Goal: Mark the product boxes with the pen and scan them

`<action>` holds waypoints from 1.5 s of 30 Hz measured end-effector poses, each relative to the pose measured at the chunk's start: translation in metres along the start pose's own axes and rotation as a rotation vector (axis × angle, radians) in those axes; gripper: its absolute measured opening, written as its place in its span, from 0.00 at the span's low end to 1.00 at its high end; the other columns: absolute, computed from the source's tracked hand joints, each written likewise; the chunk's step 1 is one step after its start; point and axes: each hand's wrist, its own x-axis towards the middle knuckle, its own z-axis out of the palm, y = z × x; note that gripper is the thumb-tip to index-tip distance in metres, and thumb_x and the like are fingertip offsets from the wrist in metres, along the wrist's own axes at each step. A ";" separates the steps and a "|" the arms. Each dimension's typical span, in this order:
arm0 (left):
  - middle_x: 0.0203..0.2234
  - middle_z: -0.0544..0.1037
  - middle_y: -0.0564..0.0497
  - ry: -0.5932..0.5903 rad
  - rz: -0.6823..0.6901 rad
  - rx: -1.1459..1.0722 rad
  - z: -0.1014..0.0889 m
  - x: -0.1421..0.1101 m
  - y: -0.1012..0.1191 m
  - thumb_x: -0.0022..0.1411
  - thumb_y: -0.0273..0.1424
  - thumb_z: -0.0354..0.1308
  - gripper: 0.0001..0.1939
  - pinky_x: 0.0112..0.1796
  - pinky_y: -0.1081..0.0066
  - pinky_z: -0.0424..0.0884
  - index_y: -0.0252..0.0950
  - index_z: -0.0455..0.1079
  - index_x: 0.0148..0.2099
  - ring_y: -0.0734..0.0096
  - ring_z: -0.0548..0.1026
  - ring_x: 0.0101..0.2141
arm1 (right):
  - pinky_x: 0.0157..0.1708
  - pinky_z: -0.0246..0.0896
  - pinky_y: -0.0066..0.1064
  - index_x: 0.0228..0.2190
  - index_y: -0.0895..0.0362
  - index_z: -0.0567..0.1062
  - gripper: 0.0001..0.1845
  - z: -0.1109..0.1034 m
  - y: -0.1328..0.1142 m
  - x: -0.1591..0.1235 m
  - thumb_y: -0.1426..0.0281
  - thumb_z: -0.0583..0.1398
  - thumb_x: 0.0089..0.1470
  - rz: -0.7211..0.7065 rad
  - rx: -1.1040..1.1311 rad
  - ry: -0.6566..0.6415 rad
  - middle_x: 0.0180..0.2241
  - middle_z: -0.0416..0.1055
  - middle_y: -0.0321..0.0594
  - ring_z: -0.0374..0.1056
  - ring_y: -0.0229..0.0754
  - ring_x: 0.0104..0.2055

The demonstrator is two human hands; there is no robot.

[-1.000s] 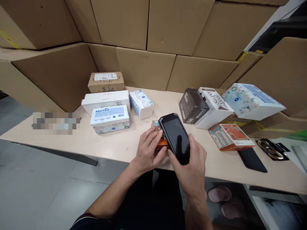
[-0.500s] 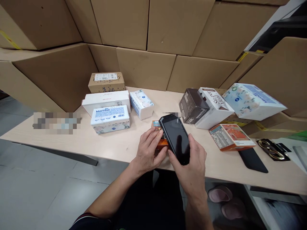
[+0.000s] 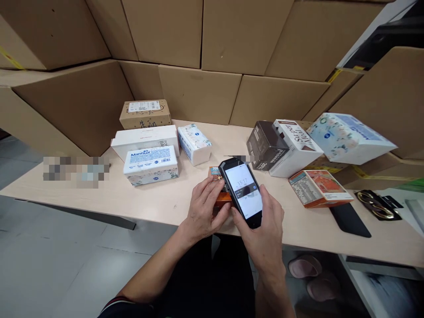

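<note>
Your right hand (image 3: 263, 236) grips the phone (image 3: 241, 193) by its lower edges, overlapping the orange box (image 3: 223, 200) on the worktop (image 3: 152, 201); hold it steady, fingertips clear of the lit screen (image 3: 249, 206). Your left hand (image 3: 205, 212) rests on the box, its grip unclear.

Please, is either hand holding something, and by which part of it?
The right hand holds the smartphone by the side edges of its lower half. The left hand touches the orange box; whether it grips cannot be told.
</note>
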 end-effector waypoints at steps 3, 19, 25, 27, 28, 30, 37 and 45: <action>0.56 0.75 0.37 -0.006 -0.004 0.007 0.000 0.000 0.000 0.66 0.32 0.58 0.34 0.58 0.50 0.71 0.36 0.54 0.71 0.50 0.69 0.61 | 0.54 0.66 0.53 0.68 0.53 0.55 0.43 0.001 0.000 -0.001 0.56 0.64 0.58 0.004 0.004 0.010 0.57 0.66 0.54 0.63 0.56 0.58; 0.54 0.76 0.39 -0.013 0.024 0.054 -0.001 -0.002 -0.001 0.65 0.30 0.59 0.33 0.58 0.51 0.70 0.36 0.56 0.70 0.50 0.69 0.61 | 0.56 0.65 0.54 0.67 0.57 0.59 0.45 -0.014 0.032 -0.006 0.53 0.65 0.55 0.120 -0.026 0.077 0.58 0.68 0.56 0.65 0.58 0.59; 0.55 0.76 0.40 -0.027 0.024 0.072 0.000 -0.002 -0.001 0.65 0.30 0.59 0.29 0.58 0.49 0.70 0.38 0.60 0.67 0.49 0.69 0.61 | 0.56 0.61 0.59 0.66 0.60 0.62 0.46 -0.041 0.077 -0.021 0.46 0.61 0.55 0.187 -0.177 0.025 0.55 0.71 0.59 0.66 0.62 0.58; 0.55 0.75 0.39 -0.027 0.031 0.084 0.000 -0.002 0.000 0.65 0.30 0.59 0.29 0.57 0.49 0.70 0.38 0.61 0.66 0.48 0.69 0.61 | 0.55 0.61 0.60 0.65 0.61 0.63 0.47 -0.048 0.091 -0.027 0.43 0.59 0.55 0.190 -0.223 0.022 0.53 0.72 0.60 0.67 0.63 0.56; 0.55 0.75 0.39 -0.027 0.036 0.089 0.000 -0.002 0.000 0.65 0.30 0.59 0.28 0.57 0.49 0.70 0.37 0.61 0.66 0.48 0.69 0.61 | 0.55 0.61 0.60 0.64 0.62 0.63 0.48 -0.050 0.097 -0.030 0.41 0.58 0.55 0.192 -0.244 0.022 0.52 0.72 0.60 0.68 0.63 0.55; 0.55 0.75 0.39 -0.030 0.044 0.100 0.000 -0.002 0.000 0.64 0.30 0.59 0.28 0.57 0.48 0.70 0.37 0.61 0.65 0.48 0.69 0.61 | 0.53 0.62 0.61 0.63 0.63 0.65 0.49 -0.053 0.107 -0.034 0.39 0.56 0.54 0.208 -0.284 0.019 0.49 0.73 0.60 0.69 0.64 0.52; 0.55 0.75 0.39 -0.063 0.053 0.142 0.000 -0.001 0.002 0.64 0.31 0.60 0.26 0.57 0.48 0.69 0.37 0.63 0.64 0.47 0.68 0.61 | 0.53 0.61 0.62 0.61 0.64 0.68 0.51 -0.054 0.130 -0.035 0.36 0.53 0.53 0.239 -0.333 -0.003 0.47 0.74 0.62 0.70 0.66 0.51; 0.53 0.75 0.39 -0.042 0.090 0.288 0.004 0.001 0.006 0.62 0.35 0.64 0.24 0.54 0.48 0.70 0.40 0.69 0.59 0.43 0.70 0.59 | 0.52 0.62 0.60 0.59 0.67 0.71 0.53 -0.043 0.129 -0.027 0.34 0.50 0.54 0.285 -0.350 -0.006 0.47 0.74 0.63 0.70 0.65 0.50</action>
